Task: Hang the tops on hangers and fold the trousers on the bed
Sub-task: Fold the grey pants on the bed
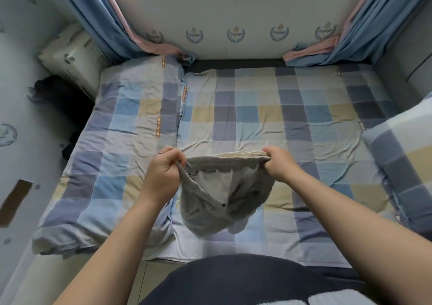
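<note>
Single head view, steeply down and forward, close over the bed (257, 108).

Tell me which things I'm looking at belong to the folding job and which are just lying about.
In the job: grey trousers, gripped at the waistband by the left hand and right hand; the bed below them.
Lying about: checked pillow, checked quilt, cream cushion, blue curtains.

Open checked sheet (268, 108) ahead, quilt (121, 145) left, pillow (406, 155) right
</note>
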Demonstrator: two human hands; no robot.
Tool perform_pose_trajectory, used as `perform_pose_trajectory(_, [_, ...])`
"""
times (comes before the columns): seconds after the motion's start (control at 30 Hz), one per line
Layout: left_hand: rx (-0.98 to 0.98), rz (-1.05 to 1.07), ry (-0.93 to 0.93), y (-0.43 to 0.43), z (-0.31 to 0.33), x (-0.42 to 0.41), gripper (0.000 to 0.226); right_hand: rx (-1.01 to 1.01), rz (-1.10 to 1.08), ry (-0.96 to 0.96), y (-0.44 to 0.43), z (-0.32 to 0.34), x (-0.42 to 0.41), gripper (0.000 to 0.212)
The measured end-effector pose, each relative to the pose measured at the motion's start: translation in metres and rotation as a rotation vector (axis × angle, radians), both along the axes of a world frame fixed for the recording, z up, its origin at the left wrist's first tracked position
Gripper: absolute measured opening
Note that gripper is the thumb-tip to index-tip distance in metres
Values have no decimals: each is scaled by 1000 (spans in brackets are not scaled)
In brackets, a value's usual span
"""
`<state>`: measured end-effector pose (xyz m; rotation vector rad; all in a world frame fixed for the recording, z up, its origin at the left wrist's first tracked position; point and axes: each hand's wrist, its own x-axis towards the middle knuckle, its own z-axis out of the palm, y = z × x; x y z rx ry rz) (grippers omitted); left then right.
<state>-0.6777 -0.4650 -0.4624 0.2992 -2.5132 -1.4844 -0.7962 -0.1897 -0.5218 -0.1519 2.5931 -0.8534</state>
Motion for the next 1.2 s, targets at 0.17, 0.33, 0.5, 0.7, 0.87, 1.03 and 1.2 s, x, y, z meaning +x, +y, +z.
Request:
perform_pose_trajectory(0.17, [-135,-191,-280,7,-4,-7,36,-197,81,48,-34,60,-9,17])
perform_pose_trajectory(0.33, [-87,-314,-189,36,0,-27,60,-179,198,103,-63,106,-5,10])
perform_pose_trajectory(0.5, [-150,-160,-22,64,8,-59,17,-175,157,245,-57,124,-9,8])
perform_pose_trajectory(0.7, [-327,-16,-4,54,37,-94,21,455,58,482,-16,105,-32,7])
perform_pose_trajectory(0.87, [-380,100,-63,26,47,-103,17,558,-116,372,36,91,-48,14])
perform_pose_trajectory(1.03, [-650,-69,-465,18,43,-103,16,161,-76,271,21,106,-53,18])
perform_pose_trajectory(1.2, [-381,-404,-334,59,39,-96,48,-63,117,367,-44,143,-48,20])
